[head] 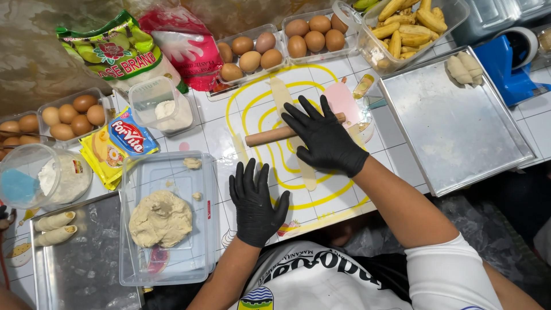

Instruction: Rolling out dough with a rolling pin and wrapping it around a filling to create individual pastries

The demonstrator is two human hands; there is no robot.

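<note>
The right hand (324, 140), in a black glove, lies flat on a wooden rolling pin (275, 135) with the fingers spread open, pressing it on a long thin strip of dough (290, 120) that lies on a white mat (252, 92) with yellow rings. The left hand (255, 204), also gloved, rests flat on the mat near its lower edge, fingers open and holding nothing. The strip looks already quite flat and long, so I judge the rolling of this piece is nearly finished. Much work is left: a big lump of dough (160, 218) sits in the clear box (204, 172) just beside the left hand, and many peeled bananas (402, 28) wait in a container at the top. A few wrapped pieces are done: two on the left tray (86, 270) and some in the corner of the right tray (459, 132). Eggs (252, 54) stand in cartons behind the mat
</note>
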